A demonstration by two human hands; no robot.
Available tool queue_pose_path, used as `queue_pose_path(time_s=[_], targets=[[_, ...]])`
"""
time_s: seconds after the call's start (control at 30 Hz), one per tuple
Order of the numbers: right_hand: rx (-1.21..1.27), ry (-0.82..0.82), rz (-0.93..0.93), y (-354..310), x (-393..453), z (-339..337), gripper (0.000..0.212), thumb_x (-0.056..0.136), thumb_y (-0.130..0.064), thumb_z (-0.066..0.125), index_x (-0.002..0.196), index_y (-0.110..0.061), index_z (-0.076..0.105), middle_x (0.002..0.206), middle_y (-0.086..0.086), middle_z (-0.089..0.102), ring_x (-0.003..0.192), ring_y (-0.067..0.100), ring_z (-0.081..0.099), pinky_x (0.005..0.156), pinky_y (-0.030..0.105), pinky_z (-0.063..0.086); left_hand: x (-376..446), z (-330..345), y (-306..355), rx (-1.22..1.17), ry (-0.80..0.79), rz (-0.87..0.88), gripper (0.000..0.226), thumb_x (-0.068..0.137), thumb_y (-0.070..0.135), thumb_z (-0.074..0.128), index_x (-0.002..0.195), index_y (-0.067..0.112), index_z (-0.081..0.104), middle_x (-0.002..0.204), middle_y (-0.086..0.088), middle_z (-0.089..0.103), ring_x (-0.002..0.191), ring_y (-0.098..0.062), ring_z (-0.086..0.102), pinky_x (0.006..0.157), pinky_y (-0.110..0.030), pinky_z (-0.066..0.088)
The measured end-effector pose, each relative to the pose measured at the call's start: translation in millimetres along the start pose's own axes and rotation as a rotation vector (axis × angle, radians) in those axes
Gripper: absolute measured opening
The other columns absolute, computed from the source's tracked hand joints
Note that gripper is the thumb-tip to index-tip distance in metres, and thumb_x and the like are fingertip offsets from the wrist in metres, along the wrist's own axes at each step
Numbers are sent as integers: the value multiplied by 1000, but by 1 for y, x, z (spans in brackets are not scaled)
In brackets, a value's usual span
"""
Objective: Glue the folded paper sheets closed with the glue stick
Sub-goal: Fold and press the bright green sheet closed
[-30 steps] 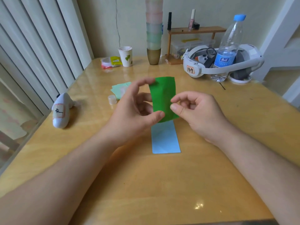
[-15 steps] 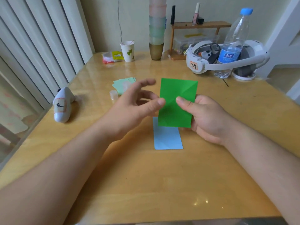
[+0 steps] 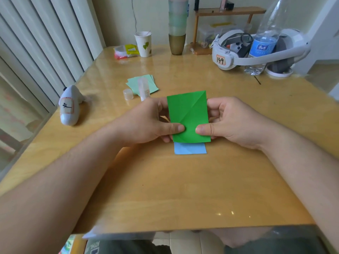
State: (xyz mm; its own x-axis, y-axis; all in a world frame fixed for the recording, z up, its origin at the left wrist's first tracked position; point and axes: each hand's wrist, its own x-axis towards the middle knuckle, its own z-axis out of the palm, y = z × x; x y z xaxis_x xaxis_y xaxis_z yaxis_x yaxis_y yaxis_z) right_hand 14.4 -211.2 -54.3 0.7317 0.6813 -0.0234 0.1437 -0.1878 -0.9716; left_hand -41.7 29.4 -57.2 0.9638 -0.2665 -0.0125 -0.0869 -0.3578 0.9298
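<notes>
Both hands hold the green paper [image 3: 189, 116] in the middle of the frame, left hand [image 3: 146, 123] and right hand [image 3: 233, 121] pinching its sides, probably to press it flat. Its long side points up the frame. The glue stick [image 3: 144, 88] lies uncapped, upper left.
</notes>
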Motion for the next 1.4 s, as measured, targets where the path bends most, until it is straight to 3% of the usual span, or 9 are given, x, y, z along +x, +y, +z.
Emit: queue_pose_path(time_s=[0.2,0.33,0.47,0.6,0.73,0.83,1.13,1.27,1.4], targets=[[-106,-20,34,-4,-9,1,52,80,9,81,116,-27,68,108,-1,80,100,21,78,87,34,63,-2,-3,1,-1,-36,1,44,86,14,81,127,15,67,115,-19,73,86,-32,72,70,-33,61],[-216,0,30,-7,-9,3,50,80,-1,86,117,-30,69,101,12,80,95,34,77,89,55,62,-6,-7,0,24,-118,9,46,83,1,82,125,7,65,119,-15,74,102,-48,69,87,-50,62],[-336,0,35,-10,-10,2,43,82,-20,88,114,-38,67,74,8,73,63,19,68,67,42,55,-8,-9,1,94,-131,13,38,85,-8,80,116,7,67,108,-11,77,98,-37,73,92,-52,60],[-347,-11,66,-10,-11,2,36,80,-23,89,106,-33,67,67,2,71,58,15,63,66,36,48,-7,-9,2,115,-121,-4,32,84,-5,82,102,17,68,88,3,75,72,-27,67,82,-53,60],[-354,-17,80,-11,-12,2,37,78,-19,91,106,-28,69,67,3,71,57,16,62,66,38,48,-7,-8,4,142,-108,-47,34,83,0,85,110,12,70,103,-6,77,69,-27,68,67,-35,59],[-389,-24,88,-12,-13,3,40,77,-19,92,106,-31,67,67,2,71,55,14,61,63,35,47,-8,-8,5,170,-92,-65,41,82,2,86,117,11,68,110,-9,75,69,-28,70,65,-31,58],[-458,-14,104,-15,-13,6,51,75,-21,93,111,-36,60,65,1,71,52,11,58,58,32,45,-8,-4,11,268,-58,-14,63,75,4,92,123,25,57,114,-13,66,81,-41,72,73,-52,63],[-508,-10,119,-19,-15,7,58,73,-25,95,113,-39,55,68,0,73,51,6,58,53,25,45,-7,-5,10,302,-56,1,71,72,11,95,126,32,54,112,-18,65,74,-24,67,71,-44,62],[-541,3,123,-21,-15,8,57,71,-26,96,107,-36,52,69,-1,73,51,4,59,54,26,45,-7,-5,9,322,-49,10,72,65,25,94,124,38,53,107,-22,64,74,-19,61,76,-54,60]])
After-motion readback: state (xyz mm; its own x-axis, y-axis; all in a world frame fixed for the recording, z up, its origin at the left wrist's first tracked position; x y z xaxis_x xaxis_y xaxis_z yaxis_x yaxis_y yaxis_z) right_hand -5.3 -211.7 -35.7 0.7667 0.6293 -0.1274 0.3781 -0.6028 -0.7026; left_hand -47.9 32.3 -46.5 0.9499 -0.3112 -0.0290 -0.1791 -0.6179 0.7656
